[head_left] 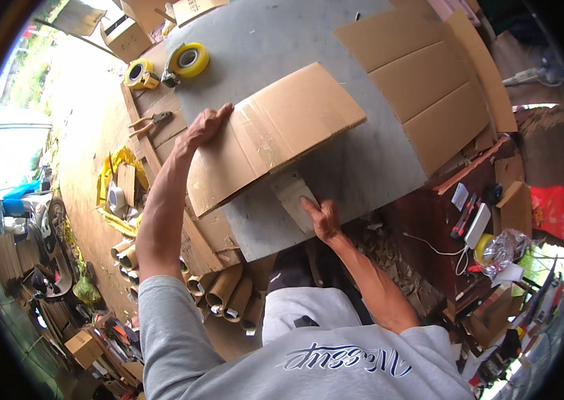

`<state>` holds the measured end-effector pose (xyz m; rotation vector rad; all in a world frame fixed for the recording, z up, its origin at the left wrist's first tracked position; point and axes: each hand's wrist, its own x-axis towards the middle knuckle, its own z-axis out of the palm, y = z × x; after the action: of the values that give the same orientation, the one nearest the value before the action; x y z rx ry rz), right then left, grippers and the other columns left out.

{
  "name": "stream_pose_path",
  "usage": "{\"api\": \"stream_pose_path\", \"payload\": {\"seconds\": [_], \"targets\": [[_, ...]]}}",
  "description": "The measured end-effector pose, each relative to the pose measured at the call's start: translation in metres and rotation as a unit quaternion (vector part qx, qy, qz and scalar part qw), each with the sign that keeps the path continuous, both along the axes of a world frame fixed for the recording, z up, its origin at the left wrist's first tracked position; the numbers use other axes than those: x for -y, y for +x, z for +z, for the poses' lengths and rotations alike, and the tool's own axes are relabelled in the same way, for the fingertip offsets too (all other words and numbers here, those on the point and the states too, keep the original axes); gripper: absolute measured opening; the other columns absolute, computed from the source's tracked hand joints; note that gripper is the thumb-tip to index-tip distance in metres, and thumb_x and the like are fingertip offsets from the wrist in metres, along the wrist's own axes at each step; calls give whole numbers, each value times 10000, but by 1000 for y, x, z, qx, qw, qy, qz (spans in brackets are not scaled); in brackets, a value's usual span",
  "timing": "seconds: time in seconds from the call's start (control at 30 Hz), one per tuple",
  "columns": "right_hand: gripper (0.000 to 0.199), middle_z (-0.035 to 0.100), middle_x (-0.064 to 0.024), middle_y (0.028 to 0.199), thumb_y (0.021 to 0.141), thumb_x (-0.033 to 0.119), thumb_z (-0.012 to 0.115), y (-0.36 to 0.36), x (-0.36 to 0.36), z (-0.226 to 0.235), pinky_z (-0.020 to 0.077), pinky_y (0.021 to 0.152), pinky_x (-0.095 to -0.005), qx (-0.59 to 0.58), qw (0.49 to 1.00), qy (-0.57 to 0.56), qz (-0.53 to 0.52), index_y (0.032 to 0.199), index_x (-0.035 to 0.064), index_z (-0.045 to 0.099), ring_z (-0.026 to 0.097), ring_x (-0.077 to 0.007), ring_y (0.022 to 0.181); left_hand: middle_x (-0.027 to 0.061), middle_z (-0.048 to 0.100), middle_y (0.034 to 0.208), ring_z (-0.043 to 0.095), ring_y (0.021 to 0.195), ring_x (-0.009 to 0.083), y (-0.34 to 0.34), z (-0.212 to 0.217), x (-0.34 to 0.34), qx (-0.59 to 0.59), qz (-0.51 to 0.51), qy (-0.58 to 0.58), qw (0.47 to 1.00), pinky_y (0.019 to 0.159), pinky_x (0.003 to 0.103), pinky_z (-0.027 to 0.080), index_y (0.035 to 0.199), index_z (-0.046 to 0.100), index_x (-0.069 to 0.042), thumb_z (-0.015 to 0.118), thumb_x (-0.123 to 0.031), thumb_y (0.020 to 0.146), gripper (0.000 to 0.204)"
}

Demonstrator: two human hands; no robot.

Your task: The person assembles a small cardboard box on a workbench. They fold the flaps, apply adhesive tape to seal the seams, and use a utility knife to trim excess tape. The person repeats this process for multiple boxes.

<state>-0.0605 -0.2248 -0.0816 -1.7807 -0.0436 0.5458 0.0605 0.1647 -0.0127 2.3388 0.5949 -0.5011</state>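
Note:
A folded brown cardboard sheet (pixel 288 120) lies tilted over the grey tabletop (pixel 388 160), with a strip of clear tape across it. My left hand (pixel 210 125) is closed at its far left edge, the fingers bent against the board. At the near edge, my right hand (pixel 322 219) pinches a flat, pale grey-beige strip (pixel 293 200), thumb on top. The far end of that strip reaches close to the cardboard's near edge; whether it goes underneath I cannot tell.
Flat cardboard (pixel 425 73) covers the table's right side. Yellow tape rolls (pixel 190 60) and pliers (pixel 152 123) lie at the far left. Cardboard tubes (pixel 225 290) stand below the near left edge. A dark red cabinet (pixel 422 220) at the right holds a white power bank (pixel 477 225) with a cable.

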Motion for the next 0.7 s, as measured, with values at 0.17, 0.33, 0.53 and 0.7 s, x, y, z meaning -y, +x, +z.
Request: {"api": "stream_pose_path", "payload": {"seconds": [0.17,0.33,0.53,0.7], "targets": [[578,401,-53,527,933,456,676,6,18,40,337,517,-389,6,998,2,61,644,-29,552,380,-112,575,46,573,661,539,569,186,-55,-94,35,36,-73,29,996,561,353,481,1104,718,-71,553,-357,1033,338],[609,653,-165,671,906,525,676,-14,48,54,482,659,-390,-68,996,13,48,806,-76,681,562,-178,660,233,587,1429,559,1302,357,-76,-74,124,93,-103,-85,987,1106,417,436,1260,668,9,516,-399,1057,481],[659,633,-302,692,863,546,688,-9,50,27,480,648,-433,-38,997,-33,51,759,-105,663,607,-279,626,247,528,1488,482,1391,402,-95,4,171,83,-125,-122,981,1156,448,389,1422,526,20,423,-367,1081,526],[675,643,-328,736,873,557,665,-12,48,29,494,683,-472,17,996,-73,57,796,-113,679,663,-450,709,238,567,1446,536,1348,391,-132,33,205,173,-105,11,979,1153,430,408,1417,565,9,450,-311,1071,485]]}}
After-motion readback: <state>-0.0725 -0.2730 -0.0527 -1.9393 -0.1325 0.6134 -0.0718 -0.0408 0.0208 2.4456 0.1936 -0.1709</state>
